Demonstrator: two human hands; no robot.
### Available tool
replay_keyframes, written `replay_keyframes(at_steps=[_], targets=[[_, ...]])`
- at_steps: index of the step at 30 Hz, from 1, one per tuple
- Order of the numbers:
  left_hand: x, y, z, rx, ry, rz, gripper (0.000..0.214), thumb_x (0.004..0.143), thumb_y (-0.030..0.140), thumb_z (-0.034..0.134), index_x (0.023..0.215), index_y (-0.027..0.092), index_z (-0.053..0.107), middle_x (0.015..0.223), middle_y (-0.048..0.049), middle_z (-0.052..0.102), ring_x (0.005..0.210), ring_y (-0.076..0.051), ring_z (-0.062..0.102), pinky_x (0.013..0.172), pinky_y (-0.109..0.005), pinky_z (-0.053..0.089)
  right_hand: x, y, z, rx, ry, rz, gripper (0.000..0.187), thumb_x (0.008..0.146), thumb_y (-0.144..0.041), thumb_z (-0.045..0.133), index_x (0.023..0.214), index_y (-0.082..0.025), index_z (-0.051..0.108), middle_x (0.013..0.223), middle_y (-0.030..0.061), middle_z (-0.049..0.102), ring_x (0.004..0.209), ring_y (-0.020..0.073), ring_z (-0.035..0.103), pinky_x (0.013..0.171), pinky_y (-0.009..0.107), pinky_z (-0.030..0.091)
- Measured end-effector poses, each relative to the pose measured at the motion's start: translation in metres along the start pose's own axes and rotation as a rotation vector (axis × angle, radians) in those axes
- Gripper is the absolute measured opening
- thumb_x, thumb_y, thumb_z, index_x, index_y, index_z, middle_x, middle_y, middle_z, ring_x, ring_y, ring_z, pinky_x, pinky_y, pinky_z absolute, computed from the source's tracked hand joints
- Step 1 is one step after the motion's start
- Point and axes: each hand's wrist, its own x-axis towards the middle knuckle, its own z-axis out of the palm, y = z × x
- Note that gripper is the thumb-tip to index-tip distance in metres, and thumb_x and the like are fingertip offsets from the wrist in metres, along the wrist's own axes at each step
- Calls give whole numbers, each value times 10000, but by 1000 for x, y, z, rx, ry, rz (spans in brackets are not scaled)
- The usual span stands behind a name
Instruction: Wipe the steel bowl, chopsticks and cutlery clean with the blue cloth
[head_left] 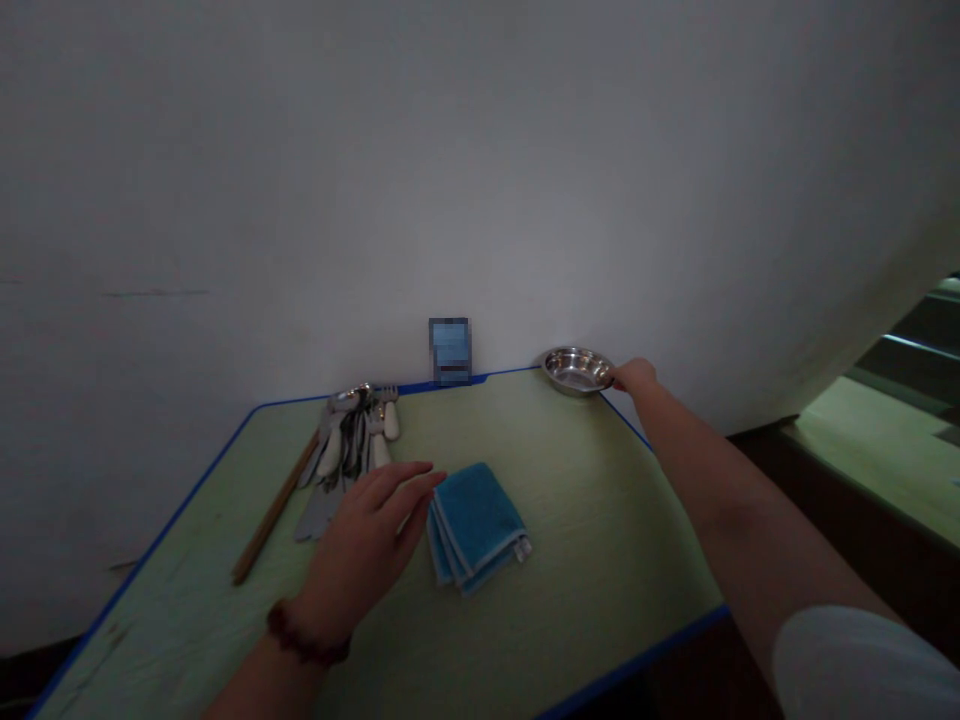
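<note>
Through my head camera I have the right hand [636, 376] stretched out to the far right corner of the table [600, 500], its fingers closed on the rim of a steel bowl [576, 372]. The bowl is open side up, close to the wall [375, 200]; I cannot tell whether its base rests on the table or sits clear of it.

I see the left hand [367, 545] nearer to me, palm turned inward, fingers loosely extended and gripping nothing. Its fingertips reach the upper left corner of a folded blue cloth [480, 520]; from here I cannot tell whether they touch it. The cloth lies in uneven layers with a pale edge and 1 white tag [522, 547] at its right corner.

Left of the cloth, partly behind the left hand, I find a pile of cutlery [349, 440]: forks, spoons and flat blades, some with white handles. 1 wooden stick [274, 510] lies slanted along the left side of the pile. At the back edge, 1 blurred dark-framed device [451, 350] stands upright by the wall.
</note>
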Motion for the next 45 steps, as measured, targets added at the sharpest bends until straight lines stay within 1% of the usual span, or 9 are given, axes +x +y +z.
replay_keyframes(at_steps=[6,10,18,22,26,32,37,41,45], targets=[[-2,2,-1,-21,-7,-26,216,783,192,456,961,187,578,950,-61,608,864,-157,559,773,-309,455,-1,2,2,14,6,4,169,570,-169,658,491,-167,508,491,54,572,641,206,627,506,234,448],[-3,2,-2,-35,-33,-35,224,786,191,450,968,180,580,945,-59,614,865,-154,559,779,-302,452,-4,3,3,10,-3,-1,172,593,-208,648,501,-170,507,465,33,567,581,173,621,487,214,444],[-3,3,-5,-101,-97,-77,277,791,133,378,986,165,573,897,-59,617,842,-146,557,768,-292,459,-17,6,-7,-125,61,-84,292,677,-367,551,493,-140,538,410,42,534,681,212,618,605,269,445],[-5,3,-4,-122,-133,-105,286,789,129,375,995,167,570,912,-62,616,858,-156,552,781,-312,456,-24,6,-11,-159,71,-144,310,670,-368,547,456,-143,545,453,64,571,675,212,610,602,265,424],[-6,2,-4,-144,-133,-127,293,790,118,367,1000,162,567,927,-66,611,866,-150,551,787,-302,456,-34,5,-12,-140,100,-177,236,659,-345,552,593,-124,602,518,70,610,616,189,602,541,251,402],[-5,0,-5,-129,-116,-167,286,785,125,377,986,156,578,908,-70,618,854,-155,561,774,-304,466,-56,-5,-13,-63,143,-231,288,689,-335,506,842,-110,603,582,66,630,509,137,573,483,221,382],[-7,-5,0,-106,-99,-209,272,789,151,401,991,147,584,892,-71,628,849,-156,568,785,-304,461,-93,-24,-11,-48,89,-363,244,667,-360,526,728,-143,620,528,37,604,509,128,562,486,208,377],[-8,-7,2,-90,-104,-248,265,803,204,404,986,151,589,887,-66,640,833,-152,579,775,-288,462,-132,-39,-6,-16,-113,-543,242,692,-363,505,651,-144,599,493,25,580,448,110,537,457,200,377],[-6,-7,-1,-62,-126,-300,276,809,229,391,979,150,594,900,-63,650,846,-154,584,790,-281,454,-164,-45,6,50,-240,-632,231,707,-357,495,634,-147,559,528,33,600,463,102,552,463,188,386]])
